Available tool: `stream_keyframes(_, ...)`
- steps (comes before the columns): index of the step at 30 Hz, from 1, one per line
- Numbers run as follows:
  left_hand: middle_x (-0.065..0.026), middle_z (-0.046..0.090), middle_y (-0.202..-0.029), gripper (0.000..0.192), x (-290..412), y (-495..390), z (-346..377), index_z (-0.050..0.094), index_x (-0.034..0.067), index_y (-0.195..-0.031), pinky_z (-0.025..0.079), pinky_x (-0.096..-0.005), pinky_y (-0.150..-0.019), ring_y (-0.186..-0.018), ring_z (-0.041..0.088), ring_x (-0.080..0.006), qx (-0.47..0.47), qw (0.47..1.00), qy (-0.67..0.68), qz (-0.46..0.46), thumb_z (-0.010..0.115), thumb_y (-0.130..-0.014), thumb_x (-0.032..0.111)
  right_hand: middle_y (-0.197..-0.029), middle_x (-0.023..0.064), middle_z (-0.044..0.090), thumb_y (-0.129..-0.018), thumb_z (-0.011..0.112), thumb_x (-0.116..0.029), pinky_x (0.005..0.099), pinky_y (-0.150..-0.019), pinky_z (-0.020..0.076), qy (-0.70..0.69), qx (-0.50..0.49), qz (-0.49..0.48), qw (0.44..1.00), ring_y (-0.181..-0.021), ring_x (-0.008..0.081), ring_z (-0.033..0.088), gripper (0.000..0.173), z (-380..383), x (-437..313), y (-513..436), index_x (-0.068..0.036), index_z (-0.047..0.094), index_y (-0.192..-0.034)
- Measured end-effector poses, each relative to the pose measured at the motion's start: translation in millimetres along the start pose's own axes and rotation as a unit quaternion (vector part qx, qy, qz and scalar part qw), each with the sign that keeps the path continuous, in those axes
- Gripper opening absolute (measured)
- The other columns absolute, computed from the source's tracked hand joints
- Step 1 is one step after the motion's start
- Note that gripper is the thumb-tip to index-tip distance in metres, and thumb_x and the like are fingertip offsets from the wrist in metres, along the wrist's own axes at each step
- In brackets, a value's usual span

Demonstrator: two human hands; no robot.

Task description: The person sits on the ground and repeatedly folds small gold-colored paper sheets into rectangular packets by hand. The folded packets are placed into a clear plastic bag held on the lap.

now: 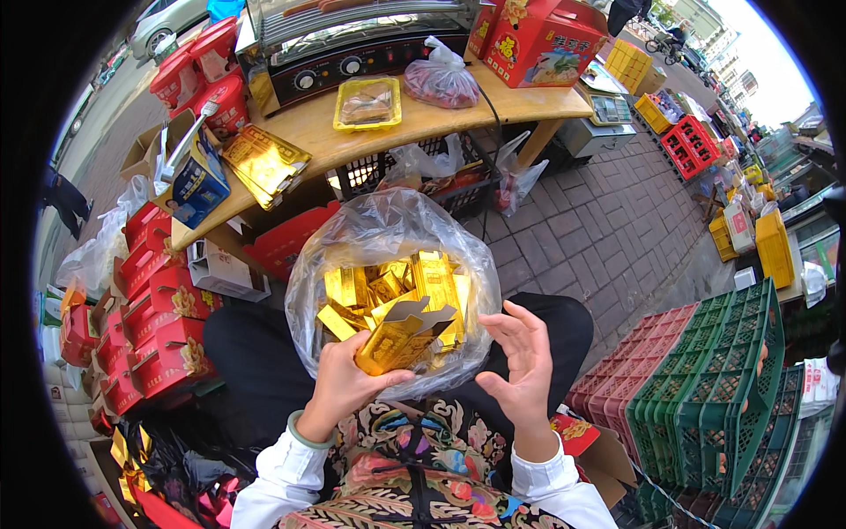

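Note:
My left hand [350, 377] grips a small gold foil-faced carton [393, 344], tilted, with its grey end flaps standing open. To the right of it, my right hand [522, 364] holds nothing, thumb and fingers spread apart. Beneath both hands a large clear plastic bag [390, 218] gapes between my knees. Many gold cartons [347, 285] lie jumbled inside it, one long gold carton [433, 281] leaning upright among them. The bottom of the bag is hidden by the cartons.
A wooden table [449, 119] ahead bears a roller grill [357, 59], a yellow tray [367, 104], flat gold cartons [264, 162] and red tubs [221, 99]. Red gift boxes [165, 350] are stacked at left. Green plastic crates [700, 390] stand at right. A black crate [423, 178] sits under the table.

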State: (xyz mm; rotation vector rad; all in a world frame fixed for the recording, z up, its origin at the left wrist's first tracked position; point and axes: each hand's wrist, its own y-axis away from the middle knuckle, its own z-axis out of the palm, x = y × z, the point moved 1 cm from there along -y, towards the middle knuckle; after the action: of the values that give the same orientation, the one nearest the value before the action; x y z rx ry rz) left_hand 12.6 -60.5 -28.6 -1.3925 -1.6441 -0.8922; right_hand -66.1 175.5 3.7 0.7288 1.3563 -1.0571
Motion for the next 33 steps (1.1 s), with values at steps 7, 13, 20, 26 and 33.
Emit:
stream_keyframes(7,-0.0096,0.067,-0.07,0.03,-23,32,66,0.073,-0.004,-0.098,0.05,-0.0305,-0.06,-0.06,0.059,-0.0115,-0.087,0.981,0.154,-0.085,0.075,-0.098,0.026,-0.108,0.0083,0.075,-0.103,0.067,-0.009,0.0275,-0.083,0.0559,-0.234,0.178,0.068,0.953,-0.091,0.0117,0.069,0.018,19,67,-10,0.005,0.07,-0.115)
stream_keyframes(13,-0.0192,0.072,-0.085,0.035,-41,43,47,0.069,-0.002,-0.116,0.053,-0.0366,-0.072,-0.074,0.07,-0.0215,-0.243,0.958,0.061,-0.14,0.072,-0.1,0.029,-0.119,0.0068,0.071,-0.106,0.063,-0.012,0.0295,-0.091,0.0548,-0.209,0.231,0.172,0.935,-0.104,0.0132,0.068,0.026,10,91,-6,0.001,0.063,-0.129)
stream_keyframes(20,-0.0179,0.058,-0.139,0.059,-7,13,62,0.037,-0.002,-0.153,0.043,-0.0352,-0.109,-0.13,0.056,-0.0251,0.024,0.962,0.269,-0.035,0.058,-0.108,0.029,-0.148,0.0077,0.048,-0.114,0.046,-0.023,0.0308,-0.116,0.035,-0.191,0.049,0.191,0.962,-0.134,0.0143,0.047,0.046,50,69,32,-0.002,0.038,-0.155)
stream_keyframes(26,-0.0147,0.059,-0.132,0.038,29,18,64,0.045,0.0,-0.138,0.043,-0.0327,-0.107,-0.124,0.057,-0.0187,0.118,0.91,0.394,-0.047,0.057,-0.108,0.019,-0.143,0.0124,0.054,-0.112,0.051,-0.02,0.0322,-0.112,0.0396,-0.151,0.047,0.126,0.979,-0.132,0.0166,0.051,0.045,63,32,30,-0.003,0.036,-0.151)
stream_keyframes(33,-0.033,0.031,-0.162,0.04,30,24,52,0.025,0.011,-0.14,0.032,-0.0456,-0.121,-0.146,0.043,-0.0346,0.013,0.913,0.397,0.095,0.05,-0.11,0.022,-0.14,0.0141,0.056,-0.105,0.061,-0.007,0.0356,-0.11,0.0415,-0.201,-0.023,0.11,0.973,-0.13,0.0193,0.053,0.047,50,23,35,-0.007,0.037,-0.145)
